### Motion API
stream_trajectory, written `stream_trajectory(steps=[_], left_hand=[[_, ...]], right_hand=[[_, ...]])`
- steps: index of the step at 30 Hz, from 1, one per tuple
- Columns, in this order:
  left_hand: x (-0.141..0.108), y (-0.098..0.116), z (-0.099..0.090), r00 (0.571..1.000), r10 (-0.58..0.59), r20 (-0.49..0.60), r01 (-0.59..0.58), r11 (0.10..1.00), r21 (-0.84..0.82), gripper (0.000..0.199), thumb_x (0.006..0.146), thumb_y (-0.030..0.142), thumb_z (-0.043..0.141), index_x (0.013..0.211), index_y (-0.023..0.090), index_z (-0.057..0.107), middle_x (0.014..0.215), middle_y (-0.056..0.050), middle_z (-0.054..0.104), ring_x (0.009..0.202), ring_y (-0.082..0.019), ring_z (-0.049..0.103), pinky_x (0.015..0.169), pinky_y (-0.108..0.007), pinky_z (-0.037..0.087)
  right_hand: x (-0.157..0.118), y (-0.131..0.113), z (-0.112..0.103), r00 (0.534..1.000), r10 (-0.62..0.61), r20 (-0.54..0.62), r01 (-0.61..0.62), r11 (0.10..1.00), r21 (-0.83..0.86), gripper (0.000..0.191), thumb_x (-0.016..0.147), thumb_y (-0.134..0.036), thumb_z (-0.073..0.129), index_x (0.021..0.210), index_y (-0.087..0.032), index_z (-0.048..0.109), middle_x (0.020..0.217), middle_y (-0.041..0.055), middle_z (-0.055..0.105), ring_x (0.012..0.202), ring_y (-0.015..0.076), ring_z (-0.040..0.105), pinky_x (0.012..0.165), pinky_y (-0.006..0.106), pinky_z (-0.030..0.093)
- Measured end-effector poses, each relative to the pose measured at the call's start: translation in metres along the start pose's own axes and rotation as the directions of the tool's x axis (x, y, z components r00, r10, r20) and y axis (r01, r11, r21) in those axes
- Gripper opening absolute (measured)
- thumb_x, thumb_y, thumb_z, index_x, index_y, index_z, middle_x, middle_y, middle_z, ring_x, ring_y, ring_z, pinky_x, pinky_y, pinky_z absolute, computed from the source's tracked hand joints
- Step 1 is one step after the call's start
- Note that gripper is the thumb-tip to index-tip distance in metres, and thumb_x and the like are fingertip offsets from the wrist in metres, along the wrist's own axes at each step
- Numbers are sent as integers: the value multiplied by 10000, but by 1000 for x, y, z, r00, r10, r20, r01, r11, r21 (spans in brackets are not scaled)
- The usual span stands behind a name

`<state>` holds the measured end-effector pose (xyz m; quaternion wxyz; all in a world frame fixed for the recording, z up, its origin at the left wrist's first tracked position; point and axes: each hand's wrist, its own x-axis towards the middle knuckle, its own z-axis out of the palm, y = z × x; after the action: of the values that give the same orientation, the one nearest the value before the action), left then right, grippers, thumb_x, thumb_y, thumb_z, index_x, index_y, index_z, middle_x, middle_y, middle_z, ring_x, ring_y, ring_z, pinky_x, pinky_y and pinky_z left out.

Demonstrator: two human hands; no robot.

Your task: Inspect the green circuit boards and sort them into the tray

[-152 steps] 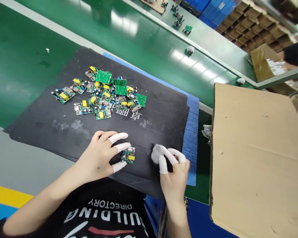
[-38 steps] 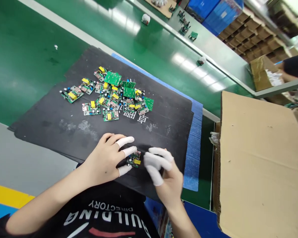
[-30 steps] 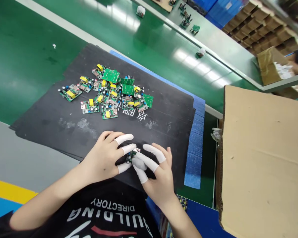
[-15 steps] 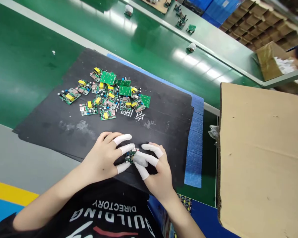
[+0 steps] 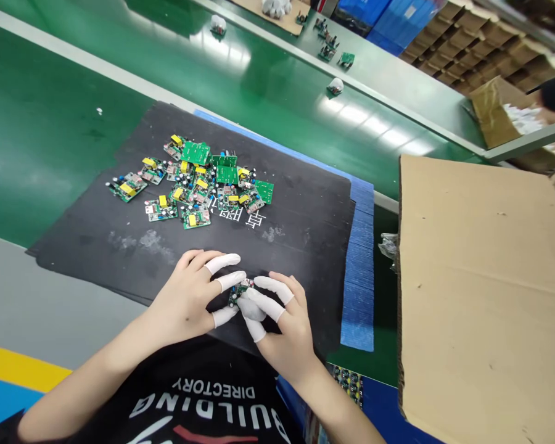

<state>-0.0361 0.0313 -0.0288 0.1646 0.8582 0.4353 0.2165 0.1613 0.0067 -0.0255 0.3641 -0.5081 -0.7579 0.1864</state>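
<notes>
- Left hand [image 5: 189, 296], in smooth white finger cots [image 5: 224, 262]: grip pinching a small, component-studded circuit board [image 5: 235, 293] at the mat's near edge.
- Right hand [image 5: 287, 327]: grip closed on a rounded grey lump [image 5: 252, 310], right up against that board.
- Matte black mat [image 5: 305, 271], chalk-smudged; ribbed blue sheet [image 5: 358, 271] and glossy green surface [image 5: 50, 111] beyond.
- Heaped circuit boards [image 5: 226, 174] past the hands.
- Flat tan cardboard [image 5: 481, 283] blocking the view rightward.
</notes>
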Motion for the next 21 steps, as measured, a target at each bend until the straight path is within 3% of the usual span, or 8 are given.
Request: stream_trajectory(steps=[2, 6, 8, 12, 14, 17, 21], left_hand=[[0, 0, 0, 1000, 3, 0, -3, 1000, -1, 350, 812, 299, 626, 1155, 236, 600, 1283, -94, 560, 1151, -286, 507, 959, -489, 375], [1, 1, -1, 1000, 0, 3, 0, 1000, -1, 349, 810, 299, 631, 1152, 236, 601, 1286, -92, 557, 1153, -283, 505, 963, -488, 375], [1, 2, -1, 1000, -6, 3, 6, 1000, 0, 359, 797, 293, 644, 1150, 241, 605, 1286, -92, 557, 1153, -287, 505, 964, -491, 378], [1, 1, -1, 1000, -9, 0, 9, 1000, -5, 368, 792, 278, 645, 1156, 241, 607, 1272, -93, 564, 1145, -290, 512, 959, -497, 385], [1, 1, -1, 1000, -4, 0, 4, 1000, -4, 372, 792, 280, 644, 1160, 240, 605, 1268, -94, 566, 1145, -290, 512, 956, -497, 387], [1, 2, -2, 1000, 1, -3, -1, 1000, 0, 365, 794, 291, 644, 1153, 241, 602, 1269, -94, 565, 1140, -286, 513, 949, -490, 389], [1, 2, -1, 1000, 4, -9, -4, 1000, 4, 345, 806, 289, 634, 1143, 230, 600, 1279, -98, 559, 1150, -287, 508, 953, -486, 380]], right_hand=[[0, 1, 0, 1000, 19, 13, -20, 998, 53, 185, 790, -156, 654, 943, -257, 676, 1002, 45, 675, 1046, 234, 587, 944, 492, 460], [0, 9, -4, 983, 182, -29, -166, 943, 289, 139, 841, -175, 596, 934, -238, 678, 1022, 66, 657, 976, 202, 623, 829, 389, 541], [-1, 10, -3, 979, 196, -59, -171, 942, 288, 146, 840, -173, 596, 941, -236, 680, 1054, 74, 647, 992, 205, 620, 846, 397, 539], [2, 3, 0, 998, 57, -25, -54, 992, 118, 165, 781, -160, 665, 915, -251, 691, 1060, 65, 656, 1081, 230, 571, 905, 438, 512], [4, 1, 0, 999, 43, 2, -43, 993, 114, 159, 779, -153, 664, 899, -255, 691, 1001, 51, 674, 1057, 223, 582, 889, 428, 520], [6, 3, -3, 993, 114, 34, -119, 973, 199, 127, 799, -172, 646, 882, -251, 700, 984, 48, 681, 1003, 211, 610, 867, 405, 531], [3, 9, -3, 977, 205, -50, -180, 935, 306, 132, 840, -181, 600, 913, -232, 697, 1016, 68, 664, 977, 203, 623, 851, 392, 540]])
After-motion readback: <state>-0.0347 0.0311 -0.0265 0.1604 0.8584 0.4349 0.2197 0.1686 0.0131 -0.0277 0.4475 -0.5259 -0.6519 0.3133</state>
